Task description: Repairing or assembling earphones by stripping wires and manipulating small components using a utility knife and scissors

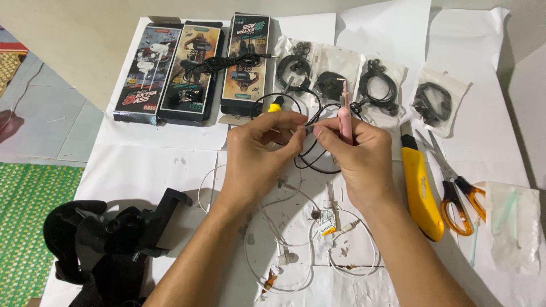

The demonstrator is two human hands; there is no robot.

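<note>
While both hands meet over the white paper (pixel 489 113), the left hand (pixel 259 150) pinches a black cable (pixel 310 162) between narrowed fingertips | right hand (pixel 355 156) grips a pink tool (pixel 345 113) upright, fingers curled shut around it | cable at centre, looping just below the hands | yellow cutter (pixel 424 196) and scissors (pixel 455 190) right | three boxes (pixel 193 71) far left.

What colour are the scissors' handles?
Orange, on the scissors right of the hands; head view.
</note>
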